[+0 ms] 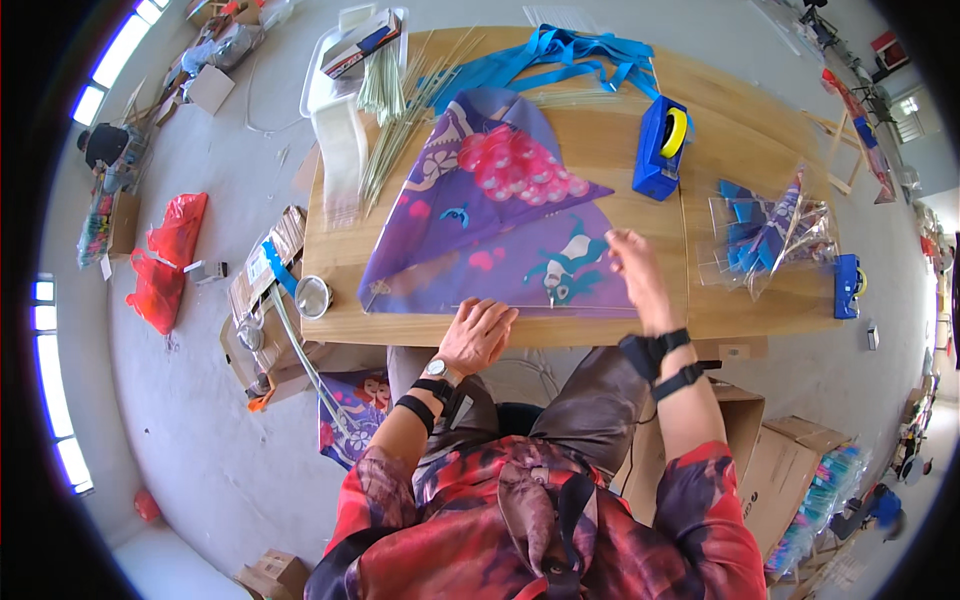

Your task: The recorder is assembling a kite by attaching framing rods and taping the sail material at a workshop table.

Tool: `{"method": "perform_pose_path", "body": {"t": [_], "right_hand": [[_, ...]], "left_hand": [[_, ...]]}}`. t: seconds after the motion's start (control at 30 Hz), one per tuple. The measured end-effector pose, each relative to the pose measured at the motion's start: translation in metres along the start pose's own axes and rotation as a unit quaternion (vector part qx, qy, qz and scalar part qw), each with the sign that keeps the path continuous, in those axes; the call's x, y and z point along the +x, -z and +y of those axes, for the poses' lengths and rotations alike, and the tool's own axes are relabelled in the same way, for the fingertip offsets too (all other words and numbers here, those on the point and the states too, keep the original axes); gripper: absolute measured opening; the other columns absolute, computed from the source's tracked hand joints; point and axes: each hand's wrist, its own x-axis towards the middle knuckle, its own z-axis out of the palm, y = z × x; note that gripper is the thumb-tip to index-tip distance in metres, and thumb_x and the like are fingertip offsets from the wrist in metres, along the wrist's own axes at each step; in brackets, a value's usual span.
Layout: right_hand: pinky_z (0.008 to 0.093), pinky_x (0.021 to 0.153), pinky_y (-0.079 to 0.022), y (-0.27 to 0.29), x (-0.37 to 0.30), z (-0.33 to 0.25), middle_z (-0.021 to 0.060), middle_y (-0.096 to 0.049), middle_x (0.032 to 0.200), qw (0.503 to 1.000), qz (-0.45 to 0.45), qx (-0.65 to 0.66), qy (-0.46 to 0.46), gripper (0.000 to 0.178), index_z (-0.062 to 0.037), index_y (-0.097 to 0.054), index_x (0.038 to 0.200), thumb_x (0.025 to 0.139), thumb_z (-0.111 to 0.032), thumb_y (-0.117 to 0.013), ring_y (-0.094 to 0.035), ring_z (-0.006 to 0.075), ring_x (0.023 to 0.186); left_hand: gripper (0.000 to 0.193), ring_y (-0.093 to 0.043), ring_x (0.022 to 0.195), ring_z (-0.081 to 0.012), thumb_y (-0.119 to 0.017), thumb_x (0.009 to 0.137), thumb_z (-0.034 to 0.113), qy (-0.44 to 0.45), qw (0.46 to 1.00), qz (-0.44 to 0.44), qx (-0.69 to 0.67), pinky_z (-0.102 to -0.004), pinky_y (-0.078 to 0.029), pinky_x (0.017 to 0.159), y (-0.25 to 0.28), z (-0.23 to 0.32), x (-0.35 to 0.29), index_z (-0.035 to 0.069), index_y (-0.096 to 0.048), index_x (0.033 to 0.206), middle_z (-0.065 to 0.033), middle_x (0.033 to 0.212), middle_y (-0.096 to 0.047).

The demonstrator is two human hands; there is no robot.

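A purple printed kite sail (430, 265) with pink, blue and white figures lies on the wooden table in front of me, its upper part folded over. Along its near edge runs a thin pale rod (575, 307). My left hand (478, 335) lies on that edge with the fingers stretched out flat, pressing near the table's rim. Just above the sail's right end, my right hand (640, 268) is raised with its fingers curled together; what they hold, if anything, is too small to make out.
A blue tape dispenser (655, 160) with yellow tape stands right of the sail. Blue ribbons (560, 62) and thin rods (385, 165) lie at the back. Plastic-wrapped printed pieces (770, 235) are at the right. A small round tin (313, 297) sits at the left edge.
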Motion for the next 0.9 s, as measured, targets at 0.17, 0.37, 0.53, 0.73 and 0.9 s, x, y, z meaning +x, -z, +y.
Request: {"method": "perform_pose_path", "body": {"t": [0.17, 0.37, 0.53, 0.73, 0.9], "right_hand": [[0.0198, 0.050, -0.033, -0.041, -0.078, 0.033, -0.0064, -0.051, 0.072, 0.994, -0.079, 0.022, -0.072, 0.019, -0.0051, -0.069, 0.103, 0.106, -0.022, -0.061, -0.041, 0.0019, 0.057], [0.0197, 0.048, -0.029, -0.056, -0.100, 0.055, -0.0063, -0.049, 0.071, 0.990, -0.091, 0.037, -0.105, 0.024, -0.0016, -0.066, 0.109, 0.109, -0.023, -0.056, -0.037, 0.0017, 0.053], [0.0199, 0.047, -0.028, -0.065, -0.102, 0.061, -0.0066, -0.047, 0.070, 0.988, -0.080, 0.043, -0.124, 0.024, -0.0015, -0.066, 0.110, 0.109, -0.023, -0.054, -0.036, 0.0015, 0.052], [0.0202, 0.047, -0.027, -0.067, -0.102, 0.061, -0.0063, -0.047, 0.070, 0.989, -0.070, 0.037, -0.121, 0.025, 0.0001, -0.065, 0.109, 0.110, -0.022, -0.053, -0.036, 0.0015, 0.052], [0.0208, 0.046, -0.029, -0.070, -0.099, 0.068, -0.0053, -0.047, 0.069, 0.993, -0.055, 0.013, -0.103, 0.025, 0.0006, -0.065, 0.107, 0.110, -0.020, -0.052, -0.037, 0.0021, 0.051]], "left_hand": [[0.043, -0.061, 0.111, -0.0274, -0.071, 0.086, 0.010, -0.051, 0.998, -0.027, -0.004, -0.0480, -0.047, 0.096, 0.000, 0.000, 0.004, 0.004, -0.066, 0.129, -0.0099, 0.119, -0.062], [0.045, -0.061, 0.109, -0.0271, -0.073, 0.082, 0.011, -0.049, 0.998, -0.029, -0.017, -0.0468, -0.048, 0.094, 0.002, 0.002, 0.008, 0.003, -0.067, 0.127, -0.0090, 0.118, -0.062], [0.046, -0.061, 0.110, -0.0265, -0.073, 0.081, 0.011, -0.044, 0.999, -0.026, -0.013, -0.0456, -0.048, 0.094, 0.000, 0.001, 0.006, 0.003, -0.067, 0.126, -0.0087, 0.118, -0.062], [0.046, -0.061, 0.110, -0.0264, -0.073, 0.080, 0.010, -0.044, 0.999, -0.023, -0.015, -0.0450, -0.048, 0.094, 0.001, 0.001, 0.006, 0.003, -0.067, 0.126, -0.0083, 0.117, -0.062], [0.048, -0.060, 0.110, -0.0271, -0.073, 0.080, 0.010, -0.048, 0.998, -0.022, -0.017, -0.0452, -0.048, 0.094, 0.001, 0.001, 0.008, 0.003, -0.067, 0.127, -0.0086, 0.117, -0.062]]}}
